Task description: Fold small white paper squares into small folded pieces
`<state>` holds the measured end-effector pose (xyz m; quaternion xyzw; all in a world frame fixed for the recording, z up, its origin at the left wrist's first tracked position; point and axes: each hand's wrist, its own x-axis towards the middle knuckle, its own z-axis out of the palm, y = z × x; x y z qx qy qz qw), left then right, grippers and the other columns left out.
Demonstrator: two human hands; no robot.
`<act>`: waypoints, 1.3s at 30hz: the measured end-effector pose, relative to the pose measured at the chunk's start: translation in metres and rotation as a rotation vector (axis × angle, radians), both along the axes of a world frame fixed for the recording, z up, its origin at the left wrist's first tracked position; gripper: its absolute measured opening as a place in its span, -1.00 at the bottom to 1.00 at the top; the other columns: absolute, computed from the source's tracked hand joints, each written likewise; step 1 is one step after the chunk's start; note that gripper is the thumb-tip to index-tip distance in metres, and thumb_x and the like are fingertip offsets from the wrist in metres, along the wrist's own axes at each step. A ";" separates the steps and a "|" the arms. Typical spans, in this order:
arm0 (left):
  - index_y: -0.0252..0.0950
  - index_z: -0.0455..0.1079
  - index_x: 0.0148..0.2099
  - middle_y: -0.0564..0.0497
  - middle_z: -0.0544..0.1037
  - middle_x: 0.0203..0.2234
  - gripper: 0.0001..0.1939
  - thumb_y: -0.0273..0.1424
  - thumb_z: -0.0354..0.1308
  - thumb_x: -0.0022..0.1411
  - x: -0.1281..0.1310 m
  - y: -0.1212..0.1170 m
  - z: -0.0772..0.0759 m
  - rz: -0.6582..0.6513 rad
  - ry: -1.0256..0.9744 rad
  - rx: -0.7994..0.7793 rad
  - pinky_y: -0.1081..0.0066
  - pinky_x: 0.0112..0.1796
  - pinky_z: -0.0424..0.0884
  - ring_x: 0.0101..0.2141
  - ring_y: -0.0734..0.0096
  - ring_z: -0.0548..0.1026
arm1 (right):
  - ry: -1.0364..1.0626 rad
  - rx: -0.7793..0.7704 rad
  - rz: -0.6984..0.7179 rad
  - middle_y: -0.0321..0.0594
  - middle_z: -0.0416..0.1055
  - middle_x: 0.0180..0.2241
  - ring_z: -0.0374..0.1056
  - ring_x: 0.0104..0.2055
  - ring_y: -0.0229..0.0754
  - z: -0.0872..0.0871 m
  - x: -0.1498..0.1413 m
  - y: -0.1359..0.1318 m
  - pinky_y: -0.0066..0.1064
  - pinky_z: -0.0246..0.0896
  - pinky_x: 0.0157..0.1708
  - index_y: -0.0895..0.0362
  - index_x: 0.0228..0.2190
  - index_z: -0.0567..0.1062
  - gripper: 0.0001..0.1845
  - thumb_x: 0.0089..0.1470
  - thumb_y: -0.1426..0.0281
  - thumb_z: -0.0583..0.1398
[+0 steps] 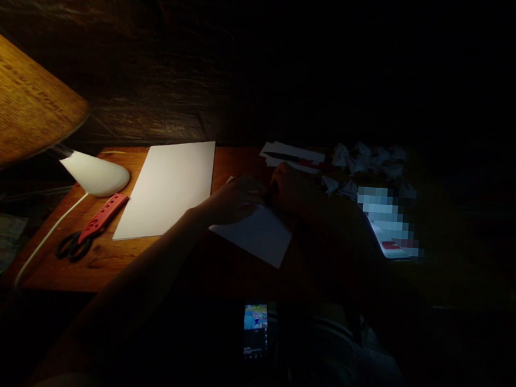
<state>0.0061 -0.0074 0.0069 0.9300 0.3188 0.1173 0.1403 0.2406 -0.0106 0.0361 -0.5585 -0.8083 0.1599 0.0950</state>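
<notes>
White paper (257,236) under left hand (239,198), right hand (286,185) at its far edge; cannot tell either grip. Best to hold paper flat, keep edges aligned.

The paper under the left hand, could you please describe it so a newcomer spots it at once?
On the wooden table, find the white lamp base, then the bright sheet to its right. Farther right lies the dimmer paper, the only sheet under the left hand.

The paper (257,233) is white, the lampshade (25,109) amber with dark lettering.
</notes>
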 end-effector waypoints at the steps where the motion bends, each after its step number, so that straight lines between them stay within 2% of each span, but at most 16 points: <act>1: -0.12 0.75 0.10 -0.16 0.69 0.24 -0.73 -0.41 0.24 0.53 0.000 0.000 0.000 -0.002 -0.003 0.001 -0.08 0.23 0.48 0.31 -0.05 0.54 | 0.016 -0.001 0.011 0.14 0.52 0.23 0.52 0.12 0.07 -0.002 0.002 0.002 -0.14 0.43 0.10 0.19 -0.08 0.69 -0.81 0.45 0.41 0.25; 4: -0.12 0.75 0.11 -0.17 0.70 0.24 -0.71 -0.41 0.22 0.54 -0.002 0.001 -0.002 -0.004 -0.019 0.006 -0.11 0.22 0.49 0.30 -0.08 0.55 | 0.072 0.009 0.049 0.11 0.52 0.19 0.51 0.07 0.05 -0.009 0.009 0.007 -0.15 0.43 0.05 0.14 -0.13 0.68 -0.84 0.44 0.35 0.28; 7: -0.09 0.76 0.12 -0.14 0.73 0.19 -0.71 -0.40 0.23 0.54 -0.003 0.004 -0.004 -0.007 -0.044 0.001 -0.07 0.22 0.50 0.26 -0.01 0.58 | 0.099 0.012 0.062 0.08 0.52 0.16 0.50 0.05 0.03 -0.011 0.013 0.010 -0.17 0.44 0.04 0.12 -0.17 0.66 -0.86 0.42 0.33 0.31; 13: -0.11 0.74 0.11 -0.10 0.76 0.07 -0.72 -0.40 0.22 0.53 -0.001 0.005 0.000 -0.006 0.001 -0.010 0.02 0.19 0.48 0.17 0.05 0.62 | 0.131 -0.034 0.022 0.08 0.54 0.17 0.52 0.06 0.03 -0.003 0.010 0.009 -0.18 0.42 0.07 0.12 -0.15 0.64 -0.93 0.39 0.42 0.30; 17: -0.11 0.74 0.11 -0.10 0.77 0.07 -0.71 -0.39 0.20 0.53 0.000 0.003 0.004 -0.012 0.021 0.001 0.03 0.21 0.46 0.17 0.05 0.63 | 0.182 -0.036 -0.027 0.04 0.56 0.12 0.51 0.01 0.02 -0.008 0.009 0.011 -0.18 0.40 0.04 0.13 -0.07 0.62 -0.85 0.34 0.39 0.35; 22: -0.12 0.74 0.10 -0.11 0.77 0.07 -0.71 -0.41 0.21 0.50 0.000 0.002 0.005 -0.009 0.028 0.022 -0.01 0.23 0.44 0.17 0.01 0.63 | 0.276 -0.029 -0.002 -0.02 0.56 0.11 0.49 0.00 -0.02 -0.019 0.013 0.018 -0.20 0.37 0.04 0.09 -0.11 0.60 -0.87 0.31 0.39 0.35; 28: -0.10 0.73 0.12 -0.08 0.78 0.06 -0.72 -0.37 0.21 0.54 0.000 0.002 0.004 -0.004 0.007 0.018 0.04 0.20 0.44 0.16 0.05 0.64 | 0.278 -0.031 -0.001 -0.04 0.58 0.09 0.52 0.01 -0.02 -0.018 0.014 0.017 -0.20 0.37 0.05 0.09 -0.13 0.61 -0.85 0.25 0.48 0.37; 35: -0.11 0.73 0.10 -0.08 0.78 0.06 -0.72 -0.39 0.21 0.53 0.000 0.003 0.002 -0.008 0.006 0.004 0.03 0.19 0.46 0.15 0.05 0.64 | 0.365 -0.048 -0.055 -0.09 0.62 0.08 0.55 0.00 -0.06 -0.029 0.011 0.026 -0.25 0.41 0.03 0.07 -0.12 0.64 -0.77 0.18 0.51 0.40; 39: -0.11 0.73 0.12 -0.08 0.78 0.06 -0.71 -0.40 0.21 0.54 0.001 0.002 0.004 -0.003 0.000 -0.004 0.02 0.22 0.46 0.16 0.07 0.64 | 0.378 -0.076 -0.077 -0.11 0.63 0.06 0.55 -0.01 -0.07 -0.027 0.009 0.029 -0.26 0.42 0.03 0.07 -0.12 0.65 -0.76 0.15 0.50 0.43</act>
